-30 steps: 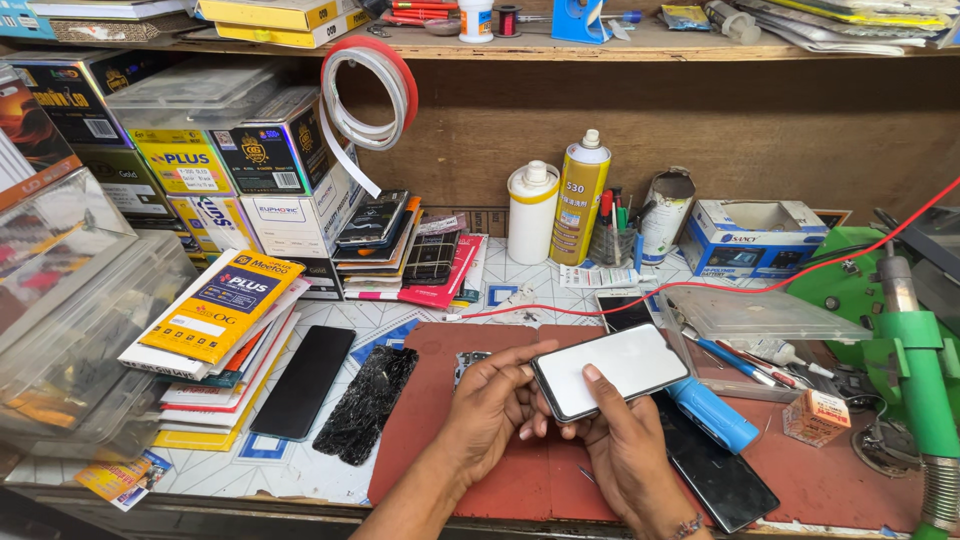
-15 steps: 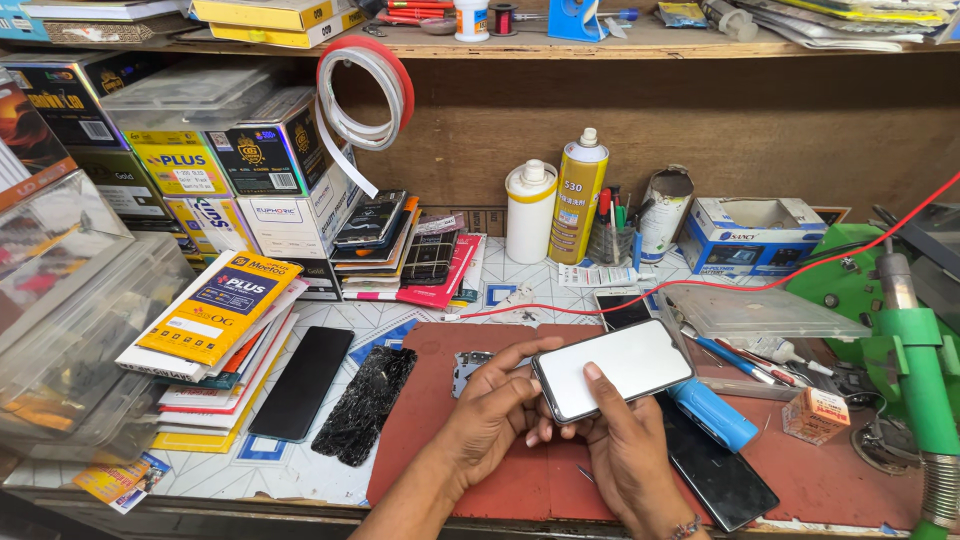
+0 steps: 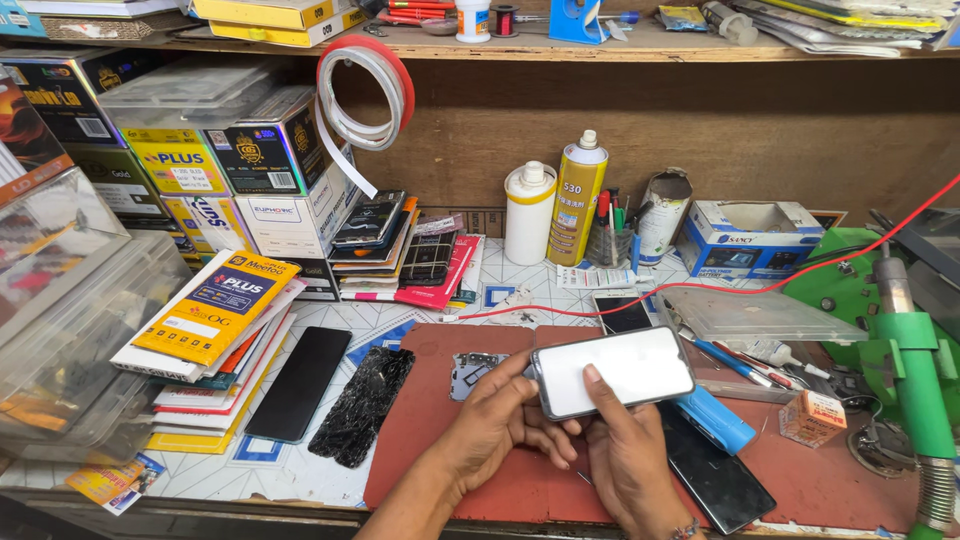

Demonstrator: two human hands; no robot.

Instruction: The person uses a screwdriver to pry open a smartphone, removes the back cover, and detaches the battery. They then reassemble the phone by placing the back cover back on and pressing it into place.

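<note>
Both my hands hold a phone point(image 3: 615, 370) with a pale, blank white screen, lying sideways above a red work mat point(image 3: 430, 440). My left hand point(image 3: 495, 415) grips its left end from below. My right hand point(image 3: 625, 460) holds its lower edge, thumb pressed on the screen. A phone frame part point(image 3: 470, 372) lies on the mat just left of the phone. A blue tool point(image 3: 715, 422) and a dark phone point(image 3: 715, 482) lie under and right of my right hand.
A cracked black screen point(image 3: 362, 405) and an intact black screen point(image 3: 300, 382) lie left of the mat. Stacked boxes and packets point(image 3: 215, 310) fill the left. Bottles point(image 3: 530, 212), a spray can point(image 3: 577, 198), a red wire point(image 3: 800, 280) and a green machine point(image 3: 900, 340) stand behind and right.
The phone and both hands stay almost where they were; my right thumb has shifted slightly on the screen.
</note>
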